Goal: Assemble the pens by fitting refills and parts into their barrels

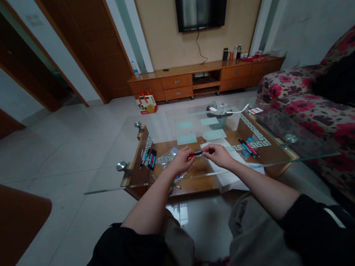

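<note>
Above the glass table, a small red and black pen is held level between my two hands. My left hand has its fingers closed around the red end. The dark end is pinched in the fingertips of my right hand. To the left lies a group of blue and black pens. Several red, blue and black pens lie to the right, beside a round blue item. Clear plastic wrapping shows behind my left hand. My fingers partly hide the held pen.
A white box shows below my right hand, through the glass. Farther back are a lined waste basket and a red-white card. A flowered sofa stands at right, a brown rounded furniture piece at left.
</note>
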`<state>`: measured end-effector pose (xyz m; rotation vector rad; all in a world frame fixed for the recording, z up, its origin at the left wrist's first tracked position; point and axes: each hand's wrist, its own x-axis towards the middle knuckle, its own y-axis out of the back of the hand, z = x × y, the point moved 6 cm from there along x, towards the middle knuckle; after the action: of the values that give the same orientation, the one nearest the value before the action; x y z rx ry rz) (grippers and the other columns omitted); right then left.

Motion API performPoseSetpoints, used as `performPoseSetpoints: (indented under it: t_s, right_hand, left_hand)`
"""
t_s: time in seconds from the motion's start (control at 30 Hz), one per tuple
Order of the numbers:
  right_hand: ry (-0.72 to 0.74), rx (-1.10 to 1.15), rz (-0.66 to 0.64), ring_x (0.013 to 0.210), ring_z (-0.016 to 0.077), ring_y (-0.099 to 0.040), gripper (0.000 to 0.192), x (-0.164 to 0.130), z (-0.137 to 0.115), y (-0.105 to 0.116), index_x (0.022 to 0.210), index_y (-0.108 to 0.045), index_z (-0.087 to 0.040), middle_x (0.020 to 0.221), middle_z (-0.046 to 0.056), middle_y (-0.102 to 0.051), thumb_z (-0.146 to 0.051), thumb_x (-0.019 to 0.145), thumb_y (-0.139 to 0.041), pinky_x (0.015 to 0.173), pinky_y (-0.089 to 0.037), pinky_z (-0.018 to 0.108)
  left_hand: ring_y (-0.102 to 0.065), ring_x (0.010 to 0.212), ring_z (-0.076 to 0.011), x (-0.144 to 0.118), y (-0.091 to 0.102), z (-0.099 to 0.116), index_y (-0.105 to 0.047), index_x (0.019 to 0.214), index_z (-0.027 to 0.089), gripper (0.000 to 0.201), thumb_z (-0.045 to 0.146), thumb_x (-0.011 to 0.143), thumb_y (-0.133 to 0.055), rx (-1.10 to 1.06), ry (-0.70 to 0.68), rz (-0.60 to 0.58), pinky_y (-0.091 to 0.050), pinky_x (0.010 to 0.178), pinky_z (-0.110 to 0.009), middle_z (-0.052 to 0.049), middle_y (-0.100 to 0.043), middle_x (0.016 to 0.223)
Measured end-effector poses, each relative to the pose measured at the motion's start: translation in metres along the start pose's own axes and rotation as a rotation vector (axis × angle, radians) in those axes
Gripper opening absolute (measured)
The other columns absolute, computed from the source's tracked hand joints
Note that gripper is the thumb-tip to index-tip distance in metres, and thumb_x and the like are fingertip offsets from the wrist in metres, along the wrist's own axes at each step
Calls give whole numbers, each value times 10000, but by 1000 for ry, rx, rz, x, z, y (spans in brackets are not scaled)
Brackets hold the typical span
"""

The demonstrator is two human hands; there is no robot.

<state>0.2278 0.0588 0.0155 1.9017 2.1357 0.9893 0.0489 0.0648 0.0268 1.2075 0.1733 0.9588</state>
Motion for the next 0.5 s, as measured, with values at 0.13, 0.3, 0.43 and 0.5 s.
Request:
performPoseSetpoints:
  t_s: [0.13, 0.3, 0.43, 0.5]
  right_hand:
    - [-7, 25, 15, 760, 179, -642, 179, -1, -1, 1, 923, -733, -175, 874, 50, -738, -312, 828, -666, 730, -494, 301]
    - [-20, 52, 3, 786, 190, -655, 210, 1, 5, 0, 948, -746, -177, 900, 60, -747, -331, 828, -670, 742, -498, 309]
    - [-29, 75, -14, 795, 193, -659, 225, 1, 8, -2, 956, -753, -175, 912, 63, -751, -346, 837, -666, 745, -496, 307]
    - [-39, 82, -26, 785, 192, -659, 230, 0, 7, -2, 955, -756, -177, 901, 58, -752, -356, 845, -662, 738, -494, 302]
  left_hand:
    - [-541, 775, -163, 0, 0, 2, -673, 909, 162, 150, 259, 920, -559, -6, -10, 10, -404, 714, -266, -37, -591, 805]
    - [-546, 774, -159, 1, 2, 7, -669, 913, 161, 136, 246, 914, -563, -23, -26, 17, -412, 725, -266, -38, -596, 819]
    - [-554, 784, -162, 1, 3, 9, -677, 928, 162, 143, 248, 912, -563, -16, -21, 14, -422, 737, -273, -43, -598, 826]
    - [-557, 789, -162, 1, 3, 9, -679, 933, 162, 145, 247, 912, -564, -16, -18, 17, -427, 737, -272, -45, -602, 833]
